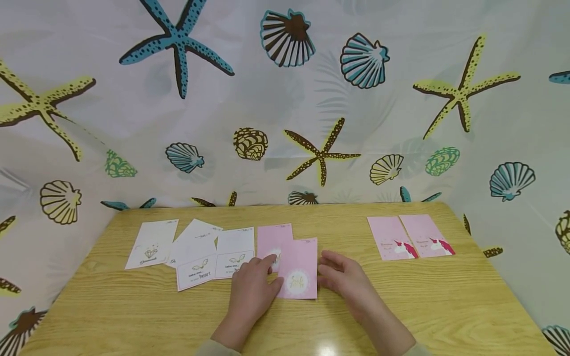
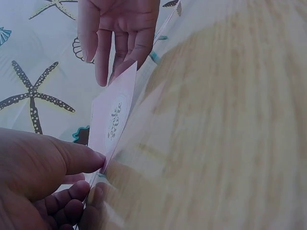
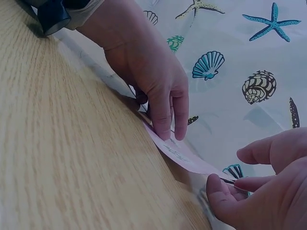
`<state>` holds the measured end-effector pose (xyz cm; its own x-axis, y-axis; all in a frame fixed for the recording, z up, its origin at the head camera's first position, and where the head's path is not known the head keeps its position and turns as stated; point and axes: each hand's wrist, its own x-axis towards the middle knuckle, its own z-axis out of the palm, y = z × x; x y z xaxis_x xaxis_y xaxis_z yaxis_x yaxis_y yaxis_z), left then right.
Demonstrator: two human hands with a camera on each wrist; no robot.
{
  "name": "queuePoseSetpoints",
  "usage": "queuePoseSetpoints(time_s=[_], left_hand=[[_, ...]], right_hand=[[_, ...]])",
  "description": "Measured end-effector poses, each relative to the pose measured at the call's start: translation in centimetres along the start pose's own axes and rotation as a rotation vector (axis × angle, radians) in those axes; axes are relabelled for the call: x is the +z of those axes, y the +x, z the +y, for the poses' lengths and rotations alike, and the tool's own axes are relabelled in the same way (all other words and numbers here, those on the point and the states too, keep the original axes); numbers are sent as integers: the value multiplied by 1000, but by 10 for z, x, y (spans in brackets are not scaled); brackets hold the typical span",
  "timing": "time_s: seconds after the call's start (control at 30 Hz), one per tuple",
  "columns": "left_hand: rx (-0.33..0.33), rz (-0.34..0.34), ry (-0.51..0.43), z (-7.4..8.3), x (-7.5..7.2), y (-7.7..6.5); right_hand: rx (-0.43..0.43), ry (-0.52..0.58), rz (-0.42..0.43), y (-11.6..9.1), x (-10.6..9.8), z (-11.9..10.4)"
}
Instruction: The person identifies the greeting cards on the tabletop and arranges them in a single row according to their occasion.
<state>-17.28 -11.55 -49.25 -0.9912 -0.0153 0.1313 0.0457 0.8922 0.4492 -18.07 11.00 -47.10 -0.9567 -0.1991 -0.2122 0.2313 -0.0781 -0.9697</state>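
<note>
A pink card (image 1: 299, 269) with a pale round emblem and gold lettering is between my two hands, at or just above the table. My left hand (image 1: 251, 287) pinches it near its lower left side, the thumb on its face. In the left wrist view the same card (image 2: 115, 110) appears slanted beside that thumb. My right hand (image 1: 347, 282) has its fingers loosely extended at the card's right edge, lightly touching or just beside it. Another pink card (image 1: 272, 240) lies partly under the first, its lower part hidden by my left fingers.
White cards (image 1: 196, 269) with winged hearts overlap left of my left hand, and a white diamond card (image 1: 153, 242) lies farther left. Two pink unicorn cards (image 1: 392, 237) lie at the right. A patterned cloth (image 1: 213, 113) hangs behind the wooden table (image 1: 133, 321).
</note>
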Motion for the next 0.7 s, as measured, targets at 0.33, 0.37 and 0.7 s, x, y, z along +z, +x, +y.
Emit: queuePoseSetpoints(time_s=[0.33,0.37,0.7], left_hand=[[13,12,13,-1,1,-1],[12,11,11,-1,1,-1],[-11,43,-109,5,-8,0]], right_hand=[[-9,-165,10,4,5,7],[-14,-185,14,4,5,7],[-9,-191,49,6,5,6]])
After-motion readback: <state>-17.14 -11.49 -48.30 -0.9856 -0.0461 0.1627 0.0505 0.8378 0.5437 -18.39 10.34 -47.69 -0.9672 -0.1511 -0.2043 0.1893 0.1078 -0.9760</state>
